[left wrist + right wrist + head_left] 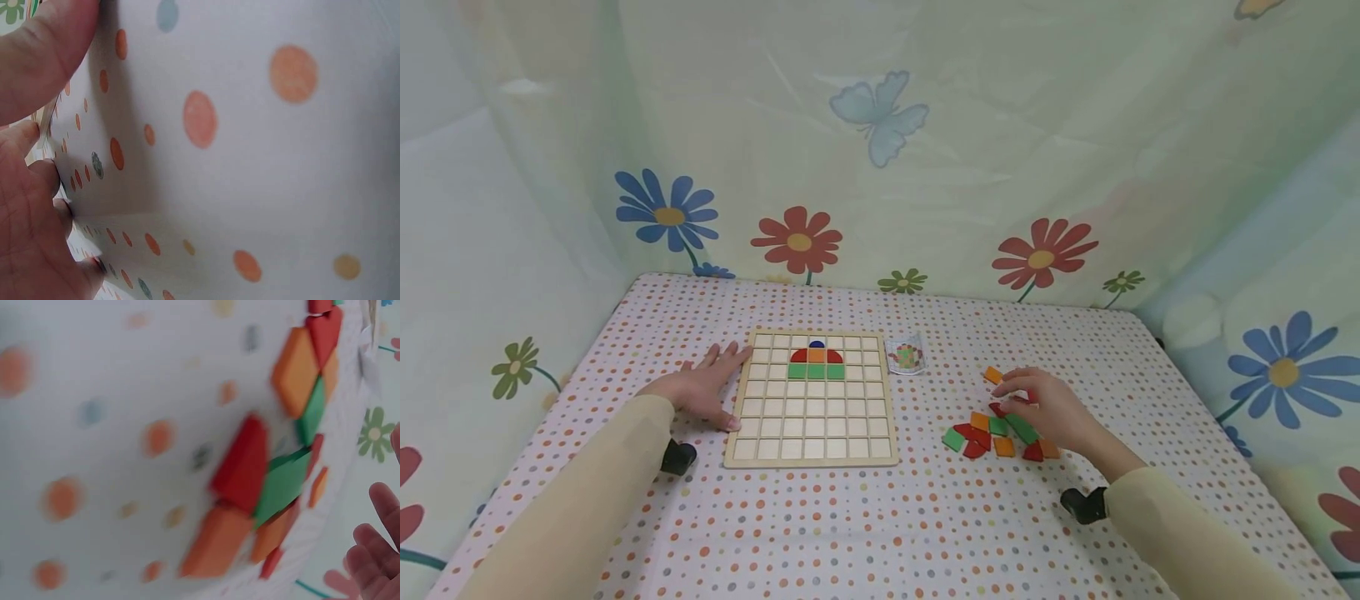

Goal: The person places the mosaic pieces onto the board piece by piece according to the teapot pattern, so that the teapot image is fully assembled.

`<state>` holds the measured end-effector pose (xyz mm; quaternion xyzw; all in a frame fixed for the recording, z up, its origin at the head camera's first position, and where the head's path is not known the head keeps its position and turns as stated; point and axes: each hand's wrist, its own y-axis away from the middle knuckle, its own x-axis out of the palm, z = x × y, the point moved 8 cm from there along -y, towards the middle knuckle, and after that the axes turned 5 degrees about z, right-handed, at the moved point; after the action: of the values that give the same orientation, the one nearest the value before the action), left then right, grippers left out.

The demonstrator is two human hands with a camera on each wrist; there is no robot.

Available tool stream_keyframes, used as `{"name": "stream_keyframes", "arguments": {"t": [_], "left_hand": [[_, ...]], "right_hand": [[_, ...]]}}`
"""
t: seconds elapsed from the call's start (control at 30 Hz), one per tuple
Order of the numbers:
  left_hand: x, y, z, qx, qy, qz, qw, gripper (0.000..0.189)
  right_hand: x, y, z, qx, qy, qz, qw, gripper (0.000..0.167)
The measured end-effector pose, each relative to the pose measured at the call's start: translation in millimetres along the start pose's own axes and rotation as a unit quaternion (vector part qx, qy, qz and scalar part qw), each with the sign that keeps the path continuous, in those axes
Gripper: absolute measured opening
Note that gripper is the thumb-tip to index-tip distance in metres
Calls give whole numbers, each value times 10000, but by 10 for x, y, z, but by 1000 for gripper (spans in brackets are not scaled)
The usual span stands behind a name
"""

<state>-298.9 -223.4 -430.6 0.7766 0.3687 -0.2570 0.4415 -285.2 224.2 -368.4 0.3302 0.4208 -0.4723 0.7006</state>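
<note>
A wooden grid board [767, 408] lies on the table, with a blue half-round piece [816, 343], an orange square [816, 356], red quarter-round pieces [800, 356] and a row of green squares [816, 372] in its upper cells. My left hand [703, 387] rests with spread fingers along the board's left edge, its thumb near the lower part of the frame. Over the loose pile of red, green and orange pieces, my right hand [1045, 408] hovers with loosely bent fingers. In the right wrist view its fingers [375, 562] hold nothing; below lie a green piece [284, 484] and a red piece [244, 465].
A small picture card [907, 355] with a coloured pattern lies beside the board's upper right corner. An orange square [992, 375] sits apart at the pile's far side. The dotted tablecloth [820, 533] covers the table, and a flowered curtain [955, 200] hangs behind it.
</note>
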Motion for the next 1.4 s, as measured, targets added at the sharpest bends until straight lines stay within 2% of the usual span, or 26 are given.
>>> {"name": "stream_keyframes", "arguments": {"t": [0.5, 0.63, 0.8, 1.1, 1.4], "left_hand": [[19, 25, -10, 28, 29, 22, 10000, 120], [5, 35, -20, 32, 16, 12, 10000, 119], [-28, 36, -24, -39, -116, -28, 9999, 120], [-36, 19, -12, -45, -111, 1, 9999, 120], [-10, 5, -10, -69, -100, 19, 9999, 121]], "right_hand": [[69, 272, -371, 624, 30, 22, 9980, 22], [66, 318, -441, 635, 3, 25, 9980, 21], [43, 361, -474, 534, -38, -44, 9986, 19], [81, 438, -560, 786, 3, -26, 9969, 23], [142, 408, -525, 845, 404, -132, 9955, 18]]}}
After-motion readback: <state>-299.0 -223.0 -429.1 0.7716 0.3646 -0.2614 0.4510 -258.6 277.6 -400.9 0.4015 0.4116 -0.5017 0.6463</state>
